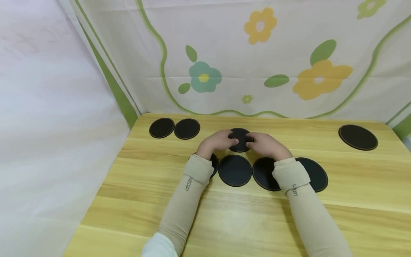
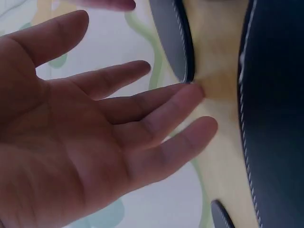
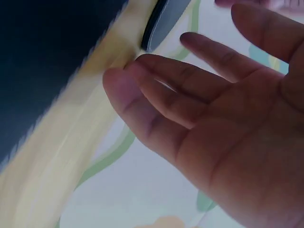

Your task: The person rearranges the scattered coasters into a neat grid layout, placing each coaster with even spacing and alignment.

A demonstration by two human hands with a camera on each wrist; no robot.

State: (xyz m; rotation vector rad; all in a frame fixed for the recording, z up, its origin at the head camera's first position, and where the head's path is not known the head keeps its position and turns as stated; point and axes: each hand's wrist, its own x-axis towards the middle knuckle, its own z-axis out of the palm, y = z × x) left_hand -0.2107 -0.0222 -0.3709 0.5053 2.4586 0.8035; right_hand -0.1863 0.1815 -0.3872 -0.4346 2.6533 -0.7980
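Note:
A black round coaster with a stitched rim lies flat on the wooden table, between my two hands. At its left edge is my left hand, fingers loosely extended; in the left wrist view the fingertips meet or nearly meet the coaster. My right hand mirrors it at the right edge, its fingers relaxed, with the fingertips close by the coaster. Whether they press on it I cannot tell. Neither hand's fingers curl round the coaster.
Nearer me is a row of black coasters: one partly under the left wrist, a middle one, and others partly behind the right wrist. Two coasters touch at back left; another lies back right. A flowered curtain hangs behind the table.

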